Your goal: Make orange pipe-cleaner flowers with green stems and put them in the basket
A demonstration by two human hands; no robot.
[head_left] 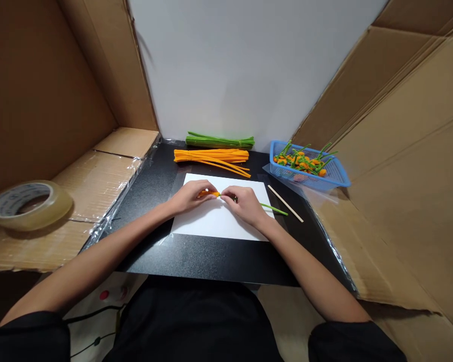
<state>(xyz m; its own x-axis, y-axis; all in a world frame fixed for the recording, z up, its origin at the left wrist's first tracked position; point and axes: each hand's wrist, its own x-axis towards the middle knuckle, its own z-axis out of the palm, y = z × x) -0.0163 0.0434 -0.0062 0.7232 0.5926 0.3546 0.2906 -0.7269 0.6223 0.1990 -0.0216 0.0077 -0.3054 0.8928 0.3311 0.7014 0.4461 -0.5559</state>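
Over a white sheet of paper [211, 221], my left hand [194, 195] pinches an orange pipe cleaner piece [213, 193], partly hidden by the fingers. My right hand [245, 202] is closed on a green pipe cleaner [275, 208], whose free end sticks out to the right past the paper's edge. Thumbs and fingertips of both hands come close together where orange meets green. How the two are joined there is too small to make out.
Behind the paper lie a bundle of orange pipe cleaners [215, 155] and a green bundle [219, 141]. A wooden stick [286, 203] rests at right. A blue basket [340, 176] holds several orange-and-green pieces. A tape roll [62, 201] sits on cardboard at left; cardboard walls flank the black table [196, 256].
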